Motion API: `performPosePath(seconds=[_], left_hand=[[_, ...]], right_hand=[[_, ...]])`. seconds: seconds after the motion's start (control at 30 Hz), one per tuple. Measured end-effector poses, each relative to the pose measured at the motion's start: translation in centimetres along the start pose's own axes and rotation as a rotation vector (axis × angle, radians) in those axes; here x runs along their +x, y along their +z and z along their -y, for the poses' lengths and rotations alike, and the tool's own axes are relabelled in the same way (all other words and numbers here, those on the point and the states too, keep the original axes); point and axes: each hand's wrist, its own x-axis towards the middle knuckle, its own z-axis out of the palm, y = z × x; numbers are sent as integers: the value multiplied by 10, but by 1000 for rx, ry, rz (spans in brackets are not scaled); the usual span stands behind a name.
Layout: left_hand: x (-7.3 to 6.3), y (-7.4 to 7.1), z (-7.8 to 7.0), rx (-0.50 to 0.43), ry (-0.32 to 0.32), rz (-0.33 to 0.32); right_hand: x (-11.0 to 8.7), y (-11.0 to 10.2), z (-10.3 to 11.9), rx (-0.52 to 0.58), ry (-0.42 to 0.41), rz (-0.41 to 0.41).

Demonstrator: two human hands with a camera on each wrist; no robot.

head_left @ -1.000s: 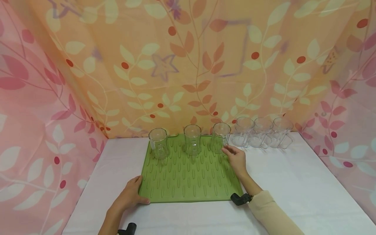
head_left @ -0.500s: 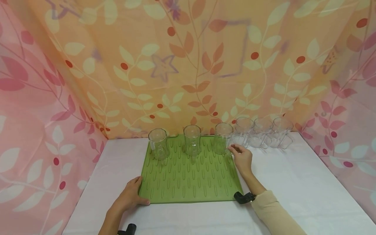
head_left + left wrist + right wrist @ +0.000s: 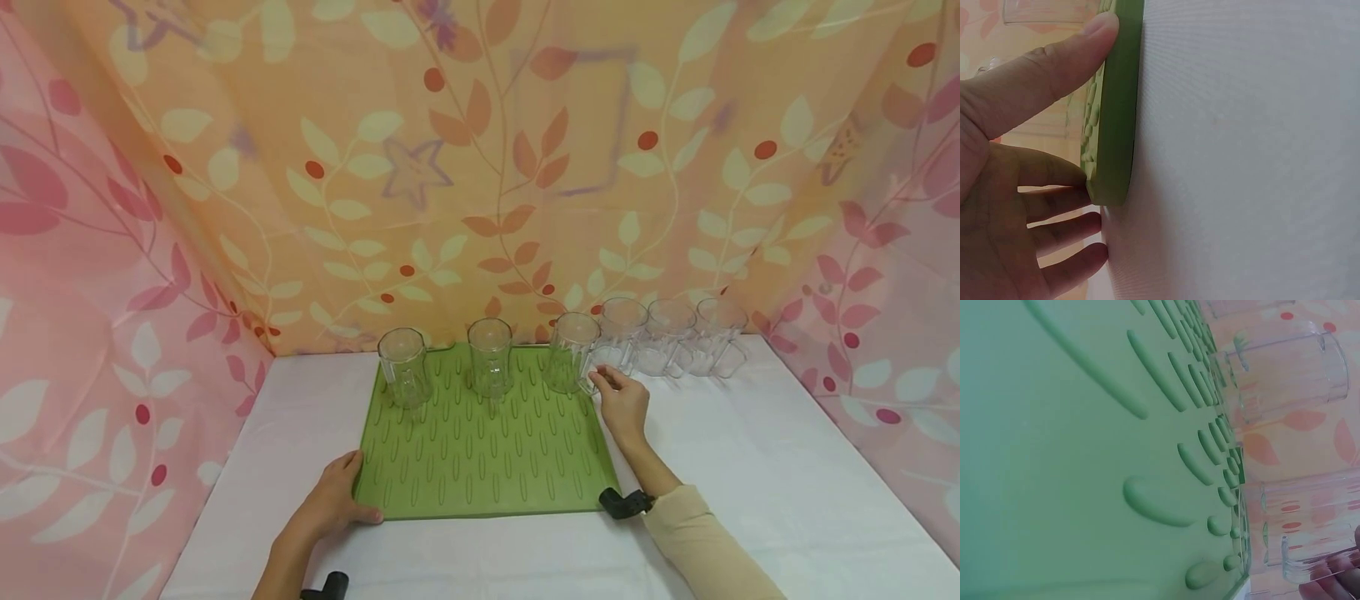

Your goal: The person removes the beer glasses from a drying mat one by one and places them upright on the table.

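My right hand [image 3: 625, 408] pinches the handle of a clear glass mug [image 3: 573, 354] at the far right corner of a green ridged mat [image 3: 480, 467]. The right wrist view catches only some of those fingers [image 3: 1329, 584] at the handle, low on the right edge. My left hand [image 3: 330, 496] rests at the mat's near left corner, fingers fairly straight along its side. Up close in the left wrist view, the thumb [image 3: 1079, 50] lies against the thick front edge. Two more glass mugs, a left one [image 3: 406, 367] and a middle one [image 3: 491, 358], stand upright on the mat's far part.
Beyond the mat's right side, three more glass mugs [image 3: 671, 337] stand close together in a row on the white tablecloth [image 3: 787, 483]. The held mug overlaps the nearest of them in the head view. A patterned orange curtain [image 3: 337, 208] hangs right behind the table.
My right hand has shifted the mug a short way right, toward the mat's right edge and the row of mugs. My left hand stays at the corner.
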Motion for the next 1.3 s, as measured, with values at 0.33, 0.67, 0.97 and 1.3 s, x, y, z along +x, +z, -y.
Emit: performPosePath(seconds=[0.33,0.67,0.97,1.3], left_hand=[[-1,0,0,4,-1,12],[-1,-1,0,12,12,11],[1,1,4,-1,3,6],[1,2,4,2,2,1]], right_hand=[[2,-4,1,-38,-138,-60],[5,-11,3,-29,-192,-77],[5,-16,11,-8,-181,-56],[5,-23,20,2,-182,-14]])
